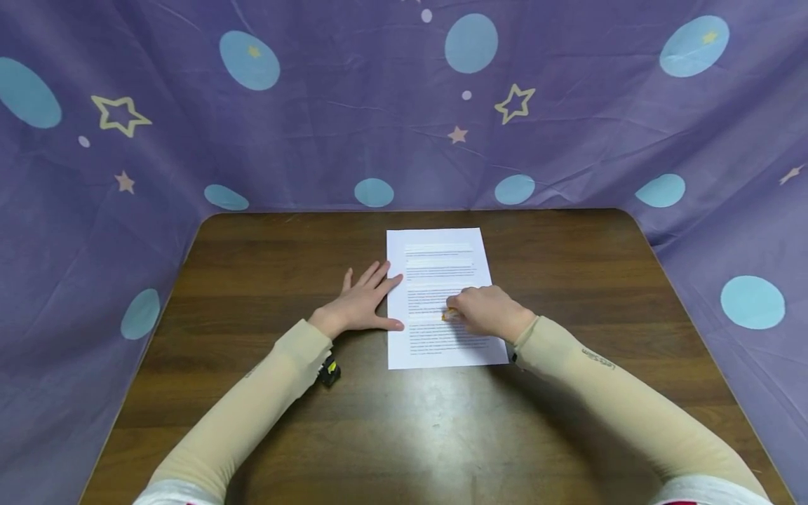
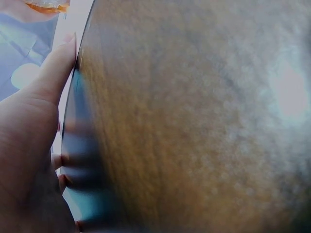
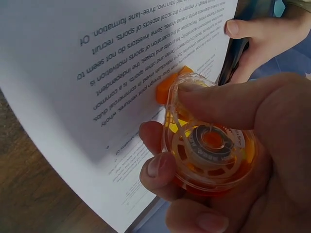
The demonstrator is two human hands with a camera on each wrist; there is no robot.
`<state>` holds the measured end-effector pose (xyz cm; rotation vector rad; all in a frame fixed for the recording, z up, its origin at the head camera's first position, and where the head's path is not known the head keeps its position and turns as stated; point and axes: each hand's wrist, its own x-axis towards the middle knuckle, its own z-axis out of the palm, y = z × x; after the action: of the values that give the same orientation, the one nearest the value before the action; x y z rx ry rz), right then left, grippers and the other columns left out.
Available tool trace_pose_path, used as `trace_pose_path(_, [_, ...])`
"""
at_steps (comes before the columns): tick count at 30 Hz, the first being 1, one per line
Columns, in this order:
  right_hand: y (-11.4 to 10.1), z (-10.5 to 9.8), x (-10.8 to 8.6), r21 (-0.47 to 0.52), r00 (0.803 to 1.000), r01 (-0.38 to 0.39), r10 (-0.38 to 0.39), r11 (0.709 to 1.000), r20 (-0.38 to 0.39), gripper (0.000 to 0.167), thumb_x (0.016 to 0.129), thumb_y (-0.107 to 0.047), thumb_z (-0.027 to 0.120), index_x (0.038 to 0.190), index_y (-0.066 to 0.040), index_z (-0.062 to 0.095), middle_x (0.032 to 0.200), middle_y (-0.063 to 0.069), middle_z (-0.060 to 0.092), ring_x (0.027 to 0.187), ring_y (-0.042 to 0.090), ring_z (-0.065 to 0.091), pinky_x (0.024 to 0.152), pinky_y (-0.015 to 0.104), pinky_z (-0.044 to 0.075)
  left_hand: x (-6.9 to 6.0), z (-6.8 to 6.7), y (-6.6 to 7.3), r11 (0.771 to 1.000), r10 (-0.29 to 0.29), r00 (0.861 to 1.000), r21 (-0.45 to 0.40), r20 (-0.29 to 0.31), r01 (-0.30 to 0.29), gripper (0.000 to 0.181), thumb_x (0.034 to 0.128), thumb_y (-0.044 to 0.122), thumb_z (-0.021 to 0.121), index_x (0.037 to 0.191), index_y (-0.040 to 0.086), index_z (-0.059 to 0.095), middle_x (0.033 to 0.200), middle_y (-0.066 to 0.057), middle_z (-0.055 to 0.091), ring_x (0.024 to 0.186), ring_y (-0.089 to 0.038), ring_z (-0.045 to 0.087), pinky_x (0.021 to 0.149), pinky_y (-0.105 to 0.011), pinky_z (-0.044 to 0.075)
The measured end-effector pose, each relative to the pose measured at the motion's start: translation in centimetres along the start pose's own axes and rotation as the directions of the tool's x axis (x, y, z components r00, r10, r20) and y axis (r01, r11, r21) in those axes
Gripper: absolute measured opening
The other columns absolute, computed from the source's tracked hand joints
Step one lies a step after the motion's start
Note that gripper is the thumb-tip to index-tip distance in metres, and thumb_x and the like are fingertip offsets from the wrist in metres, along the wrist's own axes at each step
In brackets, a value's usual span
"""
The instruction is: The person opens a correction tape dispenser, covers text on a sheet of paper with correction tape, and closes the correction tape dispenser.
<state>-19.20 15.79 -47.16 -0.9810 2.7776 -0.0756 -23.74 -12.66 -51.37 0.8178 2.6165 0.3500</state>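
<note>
A printed sheet of paper (image 1: 435, 280) lies on the wooden table, its lines of text broken by some white bands. My right hand (image 1: 489, 311) is over the lower middle of the sheet and grips a correction tape dispenser (image 3: 209, 141), clear with orange and yellow parts. Its orange tip (image 3: 167, 87) is at the printed text; whether it touches is hard to tell. With fingers spread, my left hand (image 1: 360, 305) rests at the paper's left edge, thumb and fingertips on the margin. In the left wrist view the left thumb (image 2: 56, 68) shows beside the sheet's edge.
The brown wooden table (image 1: 265, 266) extends around the sheet on every side. A purple curtain (image 1: 315, 126) with stars and blue dots hangs behind it and along both sides. A small black device (image 1: 329, 372) is by the left wrist.
</note>
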Motion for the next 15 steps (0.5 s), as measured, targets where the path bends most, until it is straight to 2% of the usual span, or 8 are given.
trace_pose_path(9, [-0.08, 0.08, -0.09, -0.012, 0.999, -0.018, 0.019, 1.0, 0.026, 0.004, 0.098, -0.015, 0.072, 0.095, -0.012, 0.072, 0.079, 0.005, 0.066, 0.064, 0.016, 0.051, 0.054, 0.037, 0.048, -0.04, 0.01, -0.06, 1.0, 0.016, 1.0, -0.007, 0.002, -0.016, 0.109, 0.0872, 0.072, 0.069, 0.169, 0.021, 0.019, 0.175, -0.013, -0.002, 0.161, -0.034, -0.005, 0.117, -0.075, -0.005])
trace_pose_path(15, [0.03, 0.17, -0.21, -0.018, 1.0, -0.011, 0.011, 1.0, -0.013, 0.007, 0.097, -0.016, 0.073, 0.091, -0.014, 0.07, 0.077, 0.005, 0.064, 0.061, 0.017, 0.05, 0.052, 0.038, 0.047, -0.03, -0.13, 0.09, 1.0, 0.015, 1.0, -0.006, -0.002, -0.015, 0.109, 0.0869, 0.071, 0.071, 0.169, 0.02, 0.019, 0.175, -0.014, -0.002, 0.161, -0.034, -0.005, 0.117, -0.076, -0.004])
